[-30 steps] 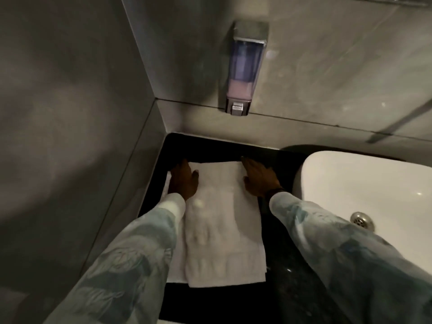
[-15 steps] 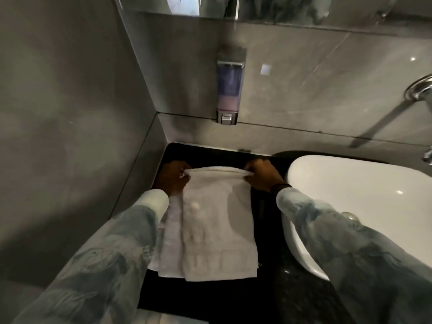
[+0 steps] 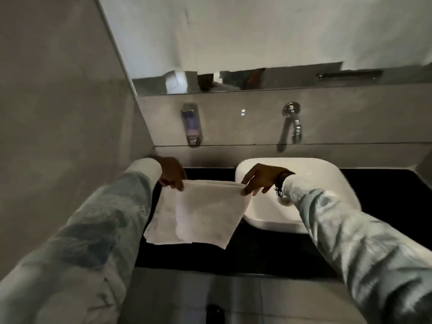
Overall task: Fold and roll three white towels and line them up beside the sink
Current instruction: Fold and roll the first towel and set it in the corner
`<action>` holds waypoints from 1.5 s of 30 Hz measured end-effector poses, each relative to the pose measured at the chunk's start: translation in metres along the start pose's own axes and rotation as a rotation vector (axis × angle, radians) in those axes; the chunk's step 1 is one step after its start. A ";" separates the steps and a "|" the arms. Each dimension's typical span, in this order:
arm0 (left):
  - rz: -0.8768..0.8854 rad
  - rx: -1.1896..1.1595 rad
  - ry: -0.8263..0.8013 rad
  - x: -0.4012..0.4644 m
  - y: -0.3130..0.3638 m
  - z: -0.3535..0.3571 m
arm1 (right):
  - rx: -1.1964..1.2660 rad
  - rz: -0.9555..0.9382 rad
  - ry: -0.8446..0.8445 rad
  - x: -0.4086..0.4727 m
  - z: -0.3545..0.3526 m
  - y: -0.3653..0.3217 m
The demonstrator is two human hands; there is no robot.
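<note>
A white towel [image 3: 198,213], folded into a narrow strip, hangs above the black counter [image 3: 245,256] left of the white sink [image 3: 311,183]. My left hand [image 3: 171,173] pinches its far left corner. My right hand [image 3: 261,178] pinches the far right corner, in front of the sink's left rim. The towel's near end droops toward the counter and its right edge overlaps the sink's left side. Only this one towel is in view on the counter.
A soap dispenser [image 3: 191,123] is fixed to the back wall above the counter. A chrome tap [image 3: 291,120] juts from the wall over the sink. A mirror strip [image 3: 257,80] runs above. A grey wall closes the left side.
Both hands went from pressing the towel flat to pinching its far corners and lifting it off the counter. The camera has pulled back and tilted up, showing the tap and the mirror.
</note>
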State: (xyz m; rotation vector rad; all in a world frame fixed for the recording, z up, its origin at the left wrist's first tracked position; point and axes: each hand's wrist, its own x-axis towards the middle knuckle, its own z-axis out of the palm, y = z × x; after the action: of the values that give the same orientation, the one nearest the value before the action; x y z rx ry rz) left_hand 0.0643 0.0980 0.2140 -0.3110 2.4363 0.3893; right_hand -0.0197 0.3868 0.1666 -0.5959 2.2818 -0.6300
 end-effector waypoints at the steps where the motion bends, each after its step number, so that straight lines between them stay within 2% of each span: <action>1: -0.004 -0.010 -0.029 -0.010 0.016 0.000 | 0.015 0.020 -0.017 -0.022 -0.005 0.005; 4: 0.026 -0.003 -0.129 -0.032 0.076 0.017 | 0.046 0.091 -0.029 -0.091 -0.020 0.042; 11: 0.251 0.054 -0.220 -0.039 0.236 0.078 | 0.107 0.322 0.059 -0.210 -0.052 0.171; 17: 0.461 0.108 -0.248 0.001 0.372 0.129 | 0.211 0.472 0.228 -0.289 -0.076 0.300; 21: 0.573 0.182 -0.213 0.046 0.455 0.150 | 0.253 0.542 0.295 -0.309 -0.097 0.373; 28: 0.689 0.145 -0.109 0.164 0.567 0.168 | 0.273 0.560 0.523 -0.275 -0.145 0.487; 32: 0.690 0.114 -0.012 0.227 0.610 0.175 | 0.206 0.582 0.583 -0.239 -0.170 0.542; 36: 0.732 0.098 0.028 0.293 0.642 0.186 | 0.144 0.556 0.600 -0.196 -0.182 0.604; 38: 0.715 0.115 0.035 0.319 0.649 0.197 | 0.159 0.572 0.617 -0.175 -0.178 0.629; 39: 0.677 0.111 0.032 0.353 0.656 0.213 | 0.170 0.550 0.594 -0.143 -0.178 0.663; 45: 0.682 0.088 0.040 0.386 0.668 0.217 | 0.065 0.503 0.555 -0.109 -0.185 0.696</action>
State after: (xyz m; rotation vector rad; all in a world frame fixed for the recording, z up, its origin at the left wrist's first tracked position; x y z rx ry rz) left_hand -0.3198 0.7464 -0.0595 0.5730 2.5329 0.5605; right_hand -0.2445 1.0392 -0.0663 0.2270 2.7560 -0.6652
